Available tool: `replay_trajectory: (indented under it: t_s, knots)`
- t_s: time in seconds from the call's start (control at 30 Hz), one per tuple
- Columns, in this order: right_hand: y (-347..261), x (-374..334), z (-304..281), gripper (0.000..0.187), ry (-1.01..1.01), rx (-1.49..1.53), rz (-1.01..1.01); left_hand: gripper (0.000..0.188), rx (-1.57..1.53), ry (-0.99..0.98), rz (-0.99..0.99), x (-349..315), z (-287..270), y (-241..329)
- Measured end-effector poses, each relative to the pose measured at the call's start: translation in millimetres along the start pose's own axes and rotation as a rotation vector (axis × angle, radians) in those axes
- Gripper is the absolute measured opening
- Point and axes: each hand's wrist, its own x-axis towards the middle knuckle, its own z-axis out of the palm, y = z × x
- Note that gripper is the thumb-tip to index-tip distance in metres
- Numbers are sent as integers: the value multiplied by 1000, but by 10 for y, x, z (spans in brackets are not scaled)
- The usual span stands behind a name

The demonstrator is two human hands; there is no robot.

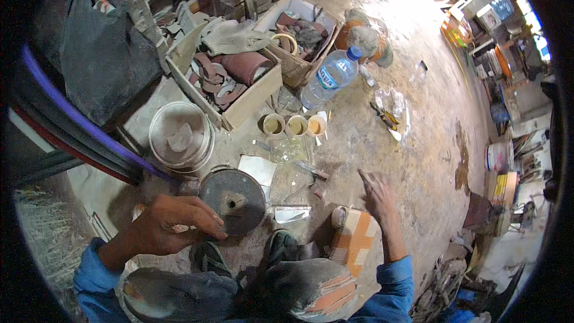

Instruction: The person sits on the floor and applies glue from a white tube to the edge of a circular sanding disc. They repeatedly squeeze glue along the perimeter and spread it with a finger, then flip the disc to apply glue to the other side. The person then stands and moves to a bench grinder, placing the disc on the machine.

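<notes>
My left hand [173, 218] is closed on the near edge of a dark round disc [246, 194] with a small hole at its centre. It holds the disc above the floor, in front of my shoes. Off to the right, my right hand [378, 196] hovers over the floor with its index finger stretched out and nothing visible in it. A cardboard box with orange tape [353, 239] stands just left of that wrist. Between the hands lie a white sheet [258, 170], a small silvery packet [292, 213] and a scraper-like tool [312, 170].
Three small cups [296, 125] stand ahead, near a clear water bottle [332, 78] with a blue cap. Behind the white bucket [181, 137] is an open carton [254, 98] of brown abrasive scraps and a glove. Pliers [387, 118] lie by crumpled plastic at right.
</notes>
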Motion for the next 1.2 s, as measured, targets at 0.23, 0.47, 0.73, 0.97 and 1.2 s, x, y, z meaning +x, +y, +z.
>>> replay_trajectory:
  t_s: [0.23, 0.47, 0.73, 0.97, 1.2]
  knots:
    - [-1480, 299, -378, 83, -42, 1511, -438, 28, -14, -13, 82, 490, 338, -391]
    - [-2007, 544, 185, 41, 103, 1452, -326, 14, -87, 69, 194, 849, 497, -764]
    - [-2152, 483, 720, 35, -24, 1572, 615, 62, 679, 120, -400, 273, 659, -1944]
    - [-2580, 312, 886, 48, 0, 1499, 550, 70, 518, 203, -752, -116, 964, -2522]
    - [-2392, 189, 569, 40, -76, 1905, 814, 67, 139, 350, -592, -90, 724, -1558]
